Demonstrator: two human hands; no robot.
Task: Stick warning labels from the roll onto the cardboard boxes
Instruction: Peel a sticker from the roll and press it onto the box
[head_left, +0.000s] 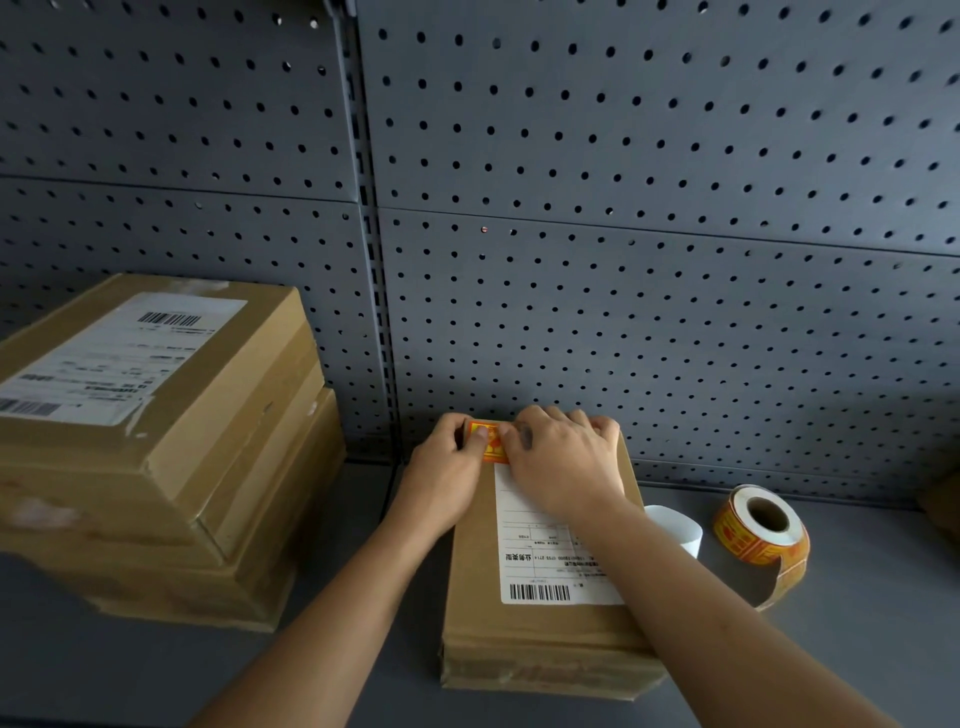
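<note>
Box (540, 639) is sitting with roll (761, 530) at 3 o'clock; left grip (447, 457) and right grip (566, 457) are clamping its far edge, thumbs pressing label (493, 444).

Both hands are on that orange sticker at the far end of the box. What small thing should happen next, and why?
Probably slide both thumbs outward across the label to press it flat. It lies on the box just beyond the white slip, with the left hand and right hand at its edges; whether it is fully stuck cannot be seen.
</note>
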